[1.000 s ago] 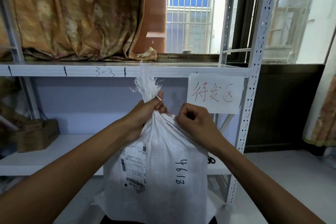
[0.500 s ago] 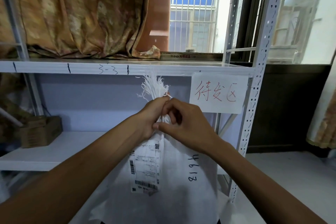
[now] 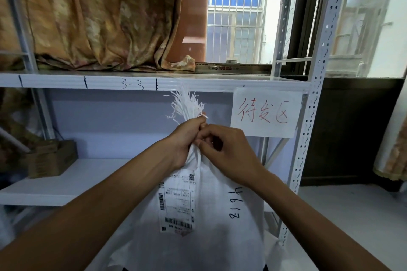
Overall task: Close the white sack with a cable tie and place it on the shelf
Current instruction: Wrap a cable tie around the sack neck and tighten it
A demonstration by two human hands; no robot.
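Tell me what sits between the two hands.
In the head view, the bunched neck of the white sack lies between the left hand and right hand, both gripping it.

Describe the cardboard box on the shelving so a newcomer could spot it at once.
Start at the white metal shelving and drop to the lower shelf. At its far left stands the cardboard box, brown and alone on that shelf, unlike the white sack held in front.

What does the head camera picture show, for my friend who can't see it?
Two hands bunch the neck of a white sack shut: the left hand grips it below the frayed top, and the right hand pinches beside it. Behind stands a white metal shelf holding a cardboard box and a paper sign in red writing.
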